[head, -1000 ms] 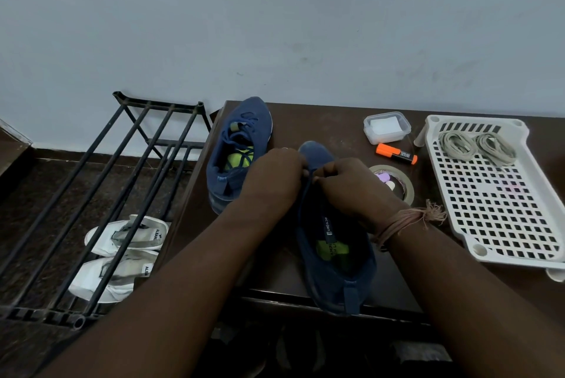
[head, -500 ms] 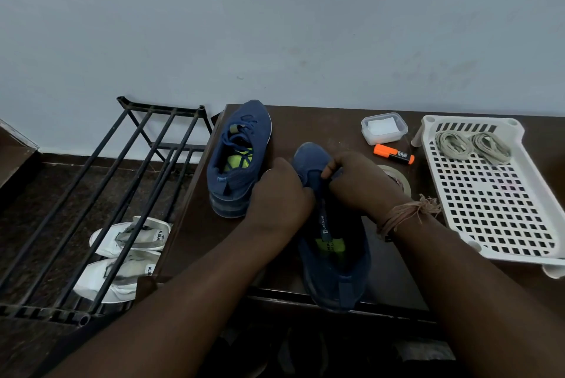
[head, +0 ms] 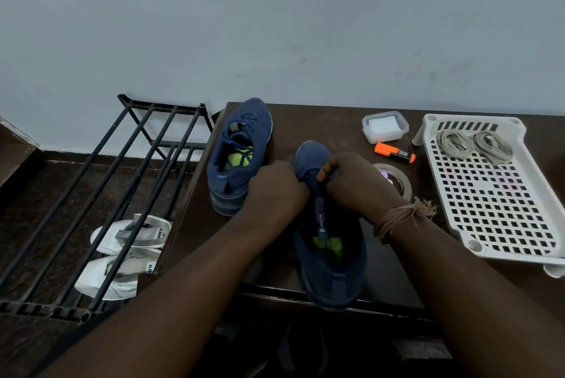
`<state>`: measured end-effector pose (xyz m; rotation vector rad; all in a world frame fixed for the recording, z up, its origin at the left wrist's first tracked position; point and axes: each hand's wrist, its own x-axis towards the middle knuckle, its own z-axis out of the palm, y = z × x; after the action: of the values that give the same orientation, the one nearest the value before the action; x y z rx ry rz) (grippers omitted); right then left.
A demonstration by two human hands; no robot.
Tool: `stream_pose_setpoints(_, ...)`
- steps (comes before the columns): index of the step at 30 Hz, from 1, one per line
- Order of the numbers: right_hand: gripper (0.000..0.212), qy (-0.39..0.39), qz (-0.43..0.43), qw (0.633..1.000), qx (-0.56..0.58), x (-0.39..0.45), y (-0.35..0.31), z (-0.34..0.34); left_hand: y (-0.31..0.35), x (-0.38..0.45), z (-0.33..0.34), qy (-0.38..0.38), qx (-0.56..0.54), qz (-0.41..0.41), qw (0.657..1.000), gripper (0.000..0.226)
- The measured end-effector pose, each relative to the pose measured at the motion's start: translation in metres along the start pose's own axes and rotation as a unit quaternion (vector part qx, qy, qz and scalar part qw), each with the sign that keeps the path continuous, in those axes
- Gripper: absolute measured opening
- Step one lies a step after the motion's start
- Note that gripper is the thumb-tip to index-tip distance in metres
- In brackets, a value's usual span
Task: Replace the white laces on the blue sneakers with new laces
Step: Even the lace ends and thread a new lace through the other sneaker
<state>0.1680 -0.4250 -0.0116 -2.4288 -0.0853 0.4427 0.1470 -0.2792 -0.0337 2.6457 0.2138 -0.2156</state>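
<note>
Two blue sneakers stand on a dark brown table [head: 330, 123]. The near sneaker [head: 331, 258] points away from me, its heel at the table's front edge. My left hand [head: 275, 191] and my right hand [head: 354, 185] are both closed over its lacing area, fingers pinched on the dark lace there; the lace itself is mostly hidden by my fingers. The far sneaker [head: 237, 154] stands at the table's left edge with dark blue laces in it. Two coiled pale laces [head: 474, 145] lie in a white perforated tray [head: 501, 203] on the right.
An orange marker [head: 394, 152], a small clear lidded box [head: 384, 126] and a tape roll [head: 397, 178] lie behind my right hand. A black metal rack [head: 101, 194] stands left of the table, with white sandals [head: 125, 252] on the floor under it. A white wall is behind.
Both hands have slid a little toward me and lower along the near sneaker's lacing. The view has tilted slightly; the other objects stay in place.
</note>
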Motion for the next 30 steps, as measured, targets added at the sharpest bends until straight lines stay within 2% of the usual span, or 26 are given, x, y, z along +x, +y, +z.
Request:
stream_pose_setpoints(4,0.031,0.016,-0.017,0.999,-0.025,0.004,0.004,0.011,0.000,0.005,-0.003,-0.039,0.009,-0.009,0.999,0.012)
stream_pose_setpoints(7,0.024,0.074,-0.050,0.993,-0.083,0.008,0.011,0.030,-0.001,0.006,-0.005,-0.042,-0.004,-0.008,0.999,0.012)
stream_pose_setpoints(11,0.019,0.170,-0.094,0.958,-0.213,0.008,0.011,0.043,-0.001,0.007,-0.005,-0.045,-0.021,-0.015,0.999,0.027)
stream_pose_setpoints(14,0.021,0.195,-0.110,0.951,-0.213,0.012,0.011,0.050,-0.002,0.009,-0.006,-0.052,-0.052,-0.019,0.997,0.023)
stream_pose_setpoints(16,0.023,0.181,-0.096,0.967,-0.153,0.015,0.011,0.052,-0.004,0.010,-0.007,-0.064,-0.073,-0.021,0.995,0.020)
stream_pose_setpoints(18,0.023,0.184,-0.075,0.979,-0.045,0.015,0.011,0.043,-0.005,0.009,-0.009,-0.072,-0.078,-0.025,0.994,0.017)
stream_pose_setpoints(20,0.021,0.238,-0.071,0.968,0.043,0.015,0.006,0.024,-0.006,0.009,-0.010,-0.068,-0.080,-0.033,0.994,0.018)
stream_pose_setpoints(22,0.017,0.329,-0.068,0.928,0.157,0.016,-0.001,0.001,-0.005,0.010,-0.010,-0.064,-0.084,-0.038,0.994,0.020)
stream_pose_setpoints(23,0.016,0.353,-0.070,0.897,0.257,0.015,-0.005,-0.010,-0.006,0.011,-0.009,-0.064,-0.085,-0.039,0.994,0.021)
stream_pose_setpoints(25,0.013,0.326,-0.077,0.812,0.478,0.012,-0.012,-0.027,-0.006,0.011,-0.009,-0.066,-0.090,-0.044,0.993,0.025)
stream_pose_setpoints(26,0.012,0.296,-0.073,0.789,0.534,0.010,-0.013,-0.030,-0.006,0.011,-0.009,-0.068,-0.095,-0.045,0.992,0.028)
stream_pose_setpoints(27,0.009,0.276,-0.068,0.797,0.532,0.008,-0.014,-0.031,-0.006,0.011,-0.008,-0.069,-0.103,-0.042,0.991,0.032)
stream_pose_setpoints(28,0.008,0.267,-0.065,0.837,0.473,0.010,-0.010,-0.028,-0.007,0.012,-0.008,-0.069,-0.110,-0.037,0.991,0.035)
stream_pose_setpoints(30,0.016,0.227,-0.070,0.943,0.231,0.013,0.002,-0.013,-0.008,0.012,-0.008,-0.067,-0.117,-0.028,0.990,0.038)
